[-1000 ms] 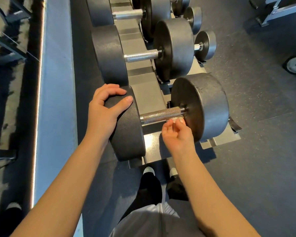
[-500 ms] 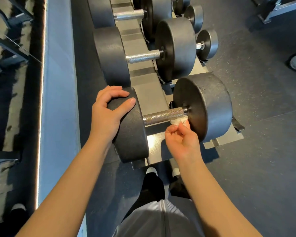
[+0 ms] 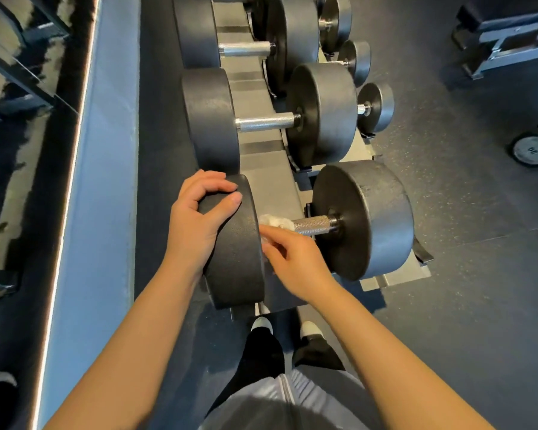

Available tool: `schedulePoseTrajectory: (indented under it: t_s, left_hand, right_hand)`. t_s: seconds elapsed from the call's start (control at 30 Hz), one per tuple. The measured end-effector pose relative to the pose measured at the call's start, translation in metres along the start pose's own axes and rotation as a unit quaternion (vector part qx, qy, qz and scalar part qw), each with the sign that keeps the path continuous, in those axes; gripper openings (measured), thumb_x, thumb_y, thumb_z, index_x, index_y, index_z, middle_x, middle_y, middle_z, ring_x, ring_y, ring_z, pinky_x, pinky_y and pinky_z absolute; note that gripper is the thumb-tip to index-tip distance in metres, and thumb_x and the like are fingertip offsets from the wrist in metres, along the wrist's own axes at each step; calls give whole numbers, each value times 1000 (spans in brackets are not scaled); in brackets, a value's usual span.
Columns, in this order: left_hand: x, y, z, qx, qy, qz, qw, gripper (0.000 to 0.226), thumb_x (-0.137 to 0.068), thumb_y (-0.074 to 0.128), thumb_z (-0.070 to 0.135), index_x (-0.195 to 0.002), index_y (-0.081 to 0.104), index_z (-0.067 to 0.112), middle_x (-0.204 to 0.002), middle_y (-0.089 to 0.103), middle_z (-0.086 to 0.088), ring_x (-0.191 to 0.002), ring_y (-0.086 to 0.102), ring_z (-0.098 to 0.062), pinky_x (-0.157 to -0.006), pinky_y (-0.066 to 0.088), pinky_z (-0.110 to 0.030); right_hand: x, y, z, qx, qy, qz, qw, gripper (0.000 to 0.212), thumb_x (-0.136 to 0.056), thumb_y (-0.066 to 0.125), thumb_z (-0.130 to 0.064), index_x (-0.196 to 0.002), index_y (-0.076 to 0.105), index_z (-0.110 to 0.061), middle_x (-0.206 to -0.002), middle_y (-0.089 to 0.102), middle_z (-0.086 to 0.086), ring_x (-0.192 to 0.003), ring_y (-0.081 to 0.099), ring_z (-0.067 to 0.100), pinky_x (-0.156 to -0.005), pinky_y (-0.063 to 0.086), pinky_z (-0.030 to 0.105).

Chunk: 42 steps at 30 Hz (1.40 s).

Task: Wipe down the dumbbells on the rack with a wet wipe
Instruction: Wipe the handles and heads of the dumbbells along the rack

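Both hands busy: left hand (image 3: 199, 218) grips dumbbell (image 3: 364, 218) head; right hand (image 3: 295, 259) pinches wipe (image 3: 275, 221) on handle.

Left grip (image 3: 199, 218) curled, right grip (image 3: 295, 262) pinching

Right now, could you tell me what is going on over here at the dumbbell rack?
A person is wiping the nearest dumbbell on the rack with a white wet wipe. The left hand grips the rim of that dumbbell's left head, steadying it. The right hand holds the wipe against the knurled handle, at its left end beside that head. The other dumbbells farther along the rack sit untouched.
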<state>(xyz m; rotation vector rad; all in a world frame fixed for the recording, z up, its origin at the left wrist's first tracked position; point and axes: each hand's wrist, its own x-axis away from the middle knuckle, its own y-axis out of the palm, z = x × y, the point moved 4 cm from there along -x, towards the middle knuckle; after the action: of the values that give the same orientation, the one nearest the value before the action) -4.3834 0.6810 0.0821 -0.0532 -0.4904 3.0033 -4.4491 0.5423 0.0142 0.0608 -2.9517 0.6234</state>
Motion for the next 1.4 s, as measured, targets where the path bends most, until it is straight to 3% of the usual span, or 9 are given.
schedulePoseTrajectory:
  t_s: [0.2,0.4,0.5,0.57,0.73,0.9,1.0,1.2,1.4]
  left_hand:
    - [0,-8,-5,71,-41,-12,997,25,-89,65,6,-92,68,31,-113,64,16,-122,51,-4,-102,38,-23]
    - [-57,-74,-23,109,-43,62,991,23,-89,66,20,-81,71,41,-95,69,7,-102,65,-17,-88,51,-31]
    - [-93,-108,-33,85,-14,49,995,21,-93,62,14,-87,67,33,-96,69,8,-98,66,-12,-88,52,-27]
    - [-120,-130,-42,78,-5,22,997,21,-93,62,13,-87,66,33,-93,69,12,-96,66,-10,-85,51,-26]
    - [-176,-172,-52,41,-7,-43,998,21,-94,61,19,-87,62,39,-87,66,28,-89,63,6,-77,48,-12]
    - [-213,-161,-40,47,20,-163,985,11,-94,60,13,-100,66,20,-95,65,13,-88,61,8,-75,46,-8]
    - [-235,-138,-33,30,60,-219,973,12,-94,60,18,-100,65,26,-102,64,9,-96,59,6,-79,46,-8]
    - [-279,-80,-21,-21,180,-289,940,13,-92,59,35,-103,63,29,-108,59,14,-105,57,-2,-89,46,-13]
    - [-315,2,-3,-139,226,-485,833,25,-90,61,44,-113,58,39,-118,54,22,-114,47,10,-88,31,0]
  right_hand:
    - [2,-21,-6,260,-32,80,962,27,-87,62,-6,-113,65,-13,-88,67,10,-82,63,31,-71,52,39]
    - [-61,-47,-40,132,15,126,983,23,-91,62,-19,-113,68,-20,-106,50,-1,-87,50,3,-77,37,5]
    - [-130,-50,-47,104,50,167,979,23,-92,59,-21,-113,68,-19,-112,57,0,-95,59,9,-89,50,25]
    - [-170,-44,-52,79,96,151,981,23,-93,57,-15,-113,68,-14,-106,64,1,-95,65,21,-85,55,38]
    - [-218,-28,-72,48,192,70,978,26,-91,54,3,-101,64,-19,-84,63,-8,-75,58,7,-58,49,14]
    - [-224,-25,-70,142,235,85,958,19,-92,56,-3,-82,60,-19,-86,62,-2,-76,52,13,-62,40,25]
    - [-233,-24,-67,198,237,65,949,14,-91,59,-8,-103,66,-11,-101,62,3,-89,52,15,-74,37,27]
    - [-244,-27,-73,217,196,43,955,10,-85,65,-10,-78,61,-16,-80,60,0,-75,52,12,-60,35,17]
    - [-255,-37,-69,159,201,20,966,41,-87,61,-9,-60,43,-33,-65,43,-11,-60,44,-3,-54,32,11]
